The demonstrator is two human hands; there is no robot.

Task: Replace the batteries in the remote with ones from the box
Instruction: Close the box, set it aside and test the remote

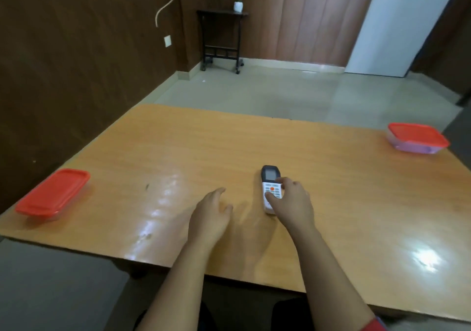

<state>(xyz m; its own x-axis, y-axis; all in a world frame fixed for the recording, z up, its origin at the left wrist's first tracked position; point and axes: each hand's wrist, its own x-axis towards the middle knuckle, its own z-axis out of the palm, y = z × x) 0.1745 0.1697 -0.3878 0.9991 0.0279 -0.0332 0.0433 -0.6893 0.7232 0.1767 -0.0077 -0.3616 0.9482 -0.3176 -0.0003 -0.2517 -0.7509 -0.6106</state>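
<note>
Remote lies face up near table centre, display end toward 12 o'clock. Judged light, rigid, smooth plastic, so it may skid on the glossy top; best taken by its long edges. Right hand enters from 5 o'clock, fingers curled over the keypad half, thumb on its 9 o'clock edge, gripping. Left hand sits at the remote's 9 o'clock, fingers relaxed, holding nothing.

A single wide-angle view from the person's head looks forward and down across the worktop, its near edge close below. Beyond it the floor, brown wall and white door fill the upper part.
</note>
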